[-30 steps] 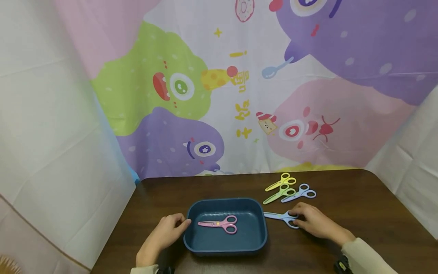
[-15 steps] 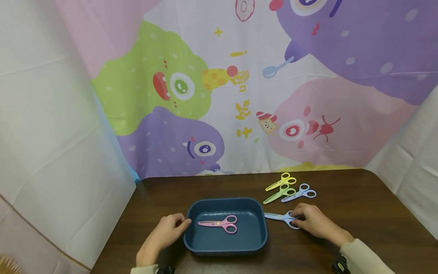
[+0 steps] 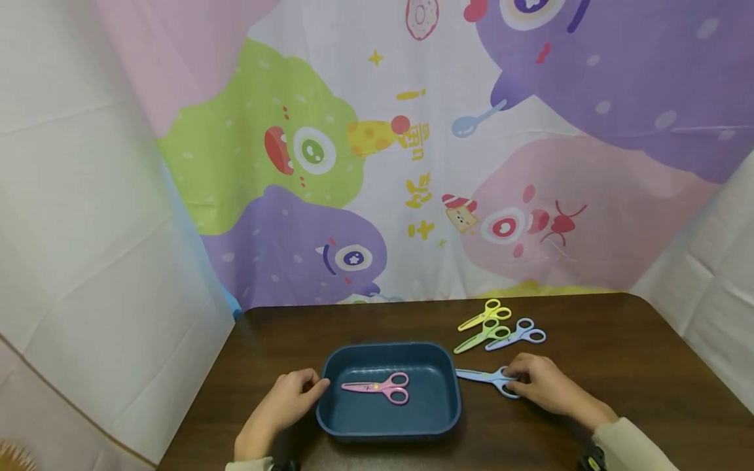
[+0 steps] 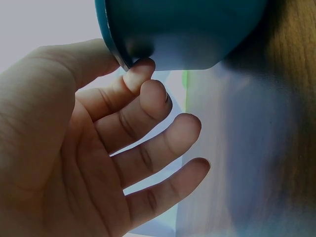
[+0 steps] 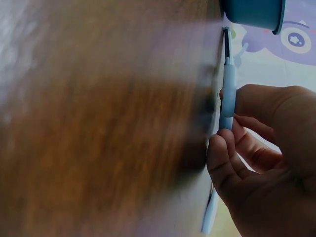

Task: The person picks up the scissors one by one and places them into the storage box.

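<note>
The right hand [image 3: 549,388] has slid just a tiny bit toward the person, and the near blue scissors [image 3: 492,378] came with it. Its thumb and fingers are pinching the handle. The scissors are just beside the dark blue tray [image 3: 371,417], tip pointing at it; I can't tell if they touch. The left hand [image 3: 287,399] still pinches the tray's edge. Pink scissors [image 3: 377,387] lie inside. Behind, yellow scissors [image 3: 486,316], green scissors [image 3: 482,336] and more blue scissors [image 3: 517,334] sit close together on the brown table [image 3: 283,340].
</note>
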Demonstrator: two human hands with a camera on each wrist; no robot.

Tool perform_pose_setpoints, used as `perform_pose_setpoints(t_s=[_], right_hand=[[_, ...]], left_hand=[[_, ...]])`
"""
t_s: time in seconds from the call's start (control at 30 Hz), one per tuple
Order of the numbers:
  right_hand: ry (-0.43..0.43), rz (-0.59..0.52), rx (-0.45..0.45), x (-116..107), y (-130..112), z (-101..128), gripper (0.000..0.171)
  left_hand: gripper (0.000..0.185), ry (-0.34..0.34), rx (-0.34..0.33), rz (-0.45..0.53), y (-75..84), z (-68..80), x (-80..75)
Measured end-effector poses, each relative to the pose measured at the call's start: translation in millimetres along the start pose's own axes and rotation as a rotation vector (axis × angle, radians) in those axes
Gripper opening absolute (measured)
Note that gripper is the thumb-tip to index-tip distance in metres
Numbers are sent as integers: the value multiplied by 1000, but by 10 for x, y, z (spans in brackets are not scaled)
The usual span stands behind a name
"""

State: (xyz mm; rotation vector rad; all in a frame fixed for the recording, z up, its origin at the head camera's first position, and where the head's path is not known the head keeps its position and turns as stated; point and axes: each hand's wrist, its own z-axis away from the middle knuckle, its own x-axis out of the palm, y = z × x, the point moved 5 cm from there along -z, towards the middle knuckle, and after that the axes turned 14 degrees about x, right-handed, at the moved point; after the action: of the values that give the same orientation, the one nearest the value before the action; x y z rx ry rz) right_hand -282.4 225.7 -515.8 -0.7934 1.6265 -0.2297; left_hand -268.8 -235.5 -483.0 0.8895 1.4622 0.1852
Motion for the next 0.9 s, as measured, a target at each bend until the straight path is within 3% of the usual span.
perform_pose_setpoints(t_s=[0.43, 0.9], right_hand=[[-13, -35, 56, -103, 18, -4, 9], [97, -14, -1, -237, -74, -73, 10]], left_hand=[[31, -20, 1, 9, 13, 10, -7], [34, -17, 17, 15, 29, 14, -15]])
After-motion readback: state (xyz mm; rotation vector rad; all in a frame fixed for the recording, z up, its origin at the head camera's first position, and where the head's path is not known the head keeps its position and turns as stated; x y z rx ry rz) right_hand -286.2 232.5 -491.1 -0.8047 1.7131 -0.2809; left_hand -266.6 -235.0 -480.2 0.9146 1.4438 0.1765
